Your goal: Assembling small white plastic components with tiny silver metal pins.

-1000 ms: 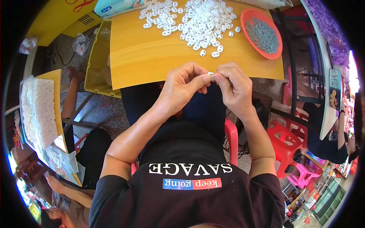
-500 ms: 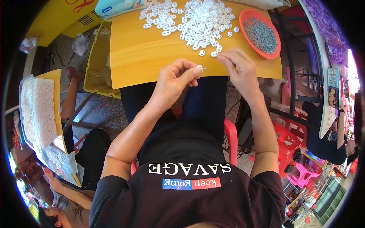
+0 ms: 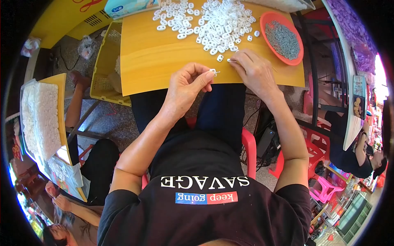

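My left hand (image 3: 188, 84) is at the near edge of the yellow table (image 3: 156, 61), pinching a small white plastic piece with a metal clip (image 3: 213, 72) between thumb and forefinger. My right hand (image 3: 251, 71) rests on the table just right of it, fingertips on a small white piece (image 3: 230, 61) at the near edge of the pile of white plastic rings (image 3: 217, 24). An orange dish (image 3: 269, 21) with several small grey metal parts stands at the table's far right.
A second, smaller heap of white rings (image 3: 174, 18) lies far left on the table, by a light blue pack (image 3: 127, 6). A yellow basket (image 3: 104, 65) sits left of the table. Another person sits at left by a tray of white pieces (image 3: 39, 117); red and pink stools stand right.
My hands were together in front of me holding one piece. They have parted: the right hand has reached forward to the pile's edge, and the left hand stays with the piece.
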